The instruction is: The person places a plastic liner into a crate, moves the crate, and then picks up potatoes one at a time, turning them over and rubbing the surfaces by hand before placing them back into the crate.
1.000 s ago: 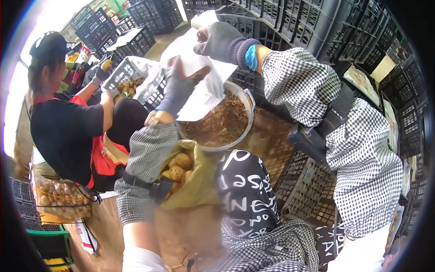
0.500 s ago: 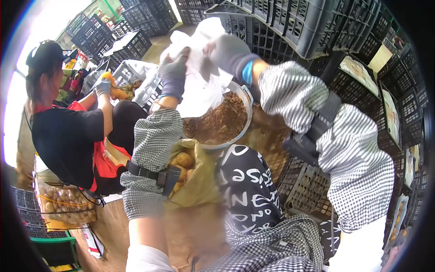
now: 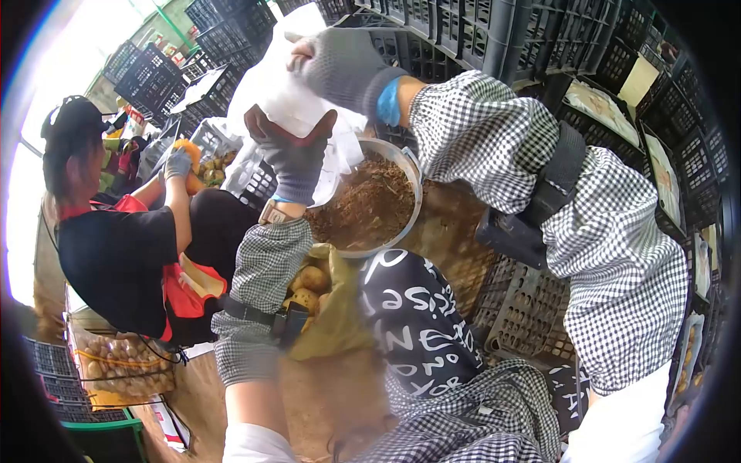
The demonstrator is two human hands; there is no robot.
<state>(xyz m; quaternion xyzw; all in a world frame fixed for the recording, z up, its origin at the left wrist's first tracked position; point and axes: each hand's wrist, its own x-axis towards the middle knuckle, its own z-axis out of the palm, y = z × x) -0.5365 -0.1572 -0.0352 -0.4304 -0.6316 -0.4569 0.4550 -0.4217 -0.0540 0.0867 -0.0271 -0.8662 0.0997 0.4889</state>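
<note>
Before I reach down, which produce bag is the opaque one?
The yellowish sack beside the round tub; its produce shows only at the mouth, whereas the far-left bag is see-through plastic.

matt black plastic crates (image 3: 527, 312); thin, crumpled white sheet (image 3: 270, 73).

Counts: 1 left hand (image 3: 292, 158), 1 right hand (image 3: 340, 68), 1 nearby co-worker (image 3: 127, 258). 1 round tub (image 3: 418, 197), 1 open sack (image 3: 340, 312), at least 2 potatoes (image 3: 314, 278) visible in it, 1 clear produce bag (image 3: 127, 370). Black crates (image 3: 150, 81): many, overlapping, no exact count. White sheeting (image 3: 266, 81): layer count unclear.
</note>
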